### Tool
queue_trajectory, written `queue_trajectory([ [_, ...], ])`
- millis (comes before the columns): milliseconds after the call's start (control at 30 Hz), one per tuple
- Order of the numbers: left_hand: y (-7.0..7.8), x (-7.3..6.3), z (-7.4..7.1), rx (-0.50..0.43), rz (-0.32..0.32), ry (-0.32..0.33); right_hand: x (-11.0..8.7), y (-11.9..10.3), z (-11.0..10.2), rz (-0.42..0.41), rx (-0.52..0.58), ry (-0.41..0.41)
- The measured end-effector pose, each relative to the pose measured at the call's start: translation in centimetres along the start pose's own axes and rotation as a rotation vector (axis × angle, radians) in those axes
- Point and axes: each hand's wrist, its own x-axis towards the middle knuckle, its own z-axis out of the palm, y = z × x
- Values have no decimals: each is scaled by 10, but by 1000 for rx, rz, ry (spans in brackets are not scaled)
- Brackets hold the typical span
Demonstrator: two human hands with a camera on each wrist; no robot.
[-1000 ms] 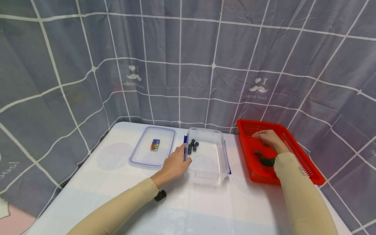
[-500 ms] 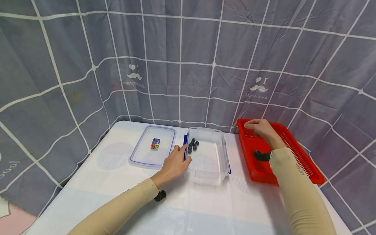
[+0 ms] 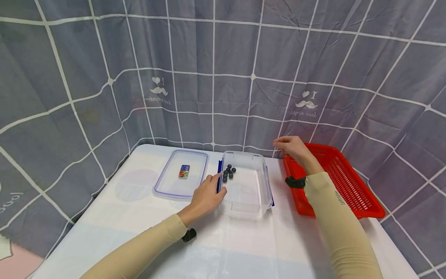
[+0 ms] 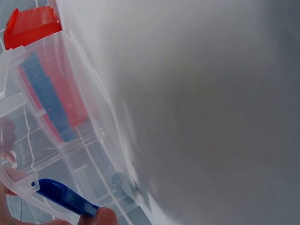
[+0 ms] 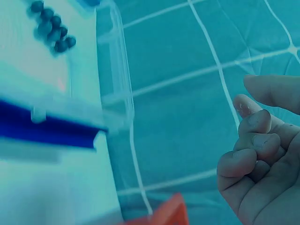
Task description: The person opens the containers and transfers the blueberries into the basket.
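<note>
My left hand (image 3: 208,197) holds the left side of a clear plastic food container (image 3: 249,193), thumb and forefinger at its wall. In the left wrist view a fingertip (image 4: 106,217) lies against the container's blue clasp (image 4: 65,196). Several blueberries (image 3: 228,173) are gathered inside along the left wall. My right hand (image 3: 294,149) is raised at the far left corner of a red plastic basket (image 3: 348,186), fingertips drawn together. Its fingers (image 5: 255,122) are curled in the right wrist view, and I cannot tell whether something is between them.
The container's clear lid (image 3: 167,192), with a blue seal and a coloured label (image 3: 184,171), lies flat left of the container. A grey checked curtain (image 3: 230,93) hangs behind and beside the white table (image 3: 230,248).
My right hand has moved left, away from over the middle of the red basket to its far left corner. My left hand has stayed at the container's left side.
</note>
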Motion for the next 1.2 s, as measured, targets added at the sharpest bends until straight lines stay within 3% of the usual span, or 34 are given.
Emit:
queue_trajectory([
  [300, 3, -2, 4, -26, 3, -14, 16, -7, 39, 29, 124, -104],
  [633, 4, -2, 8, -21, -9, -28, 37, 7, 83, 68, 204, -234],
  [900, 3, -2, 8, -19, -29, -36, 46, 15, 110, 103, 184, -306],
  [1200, 0, 0, 7, -4, -28, -46, 55, 27, 132, 196, 151, -416],
])
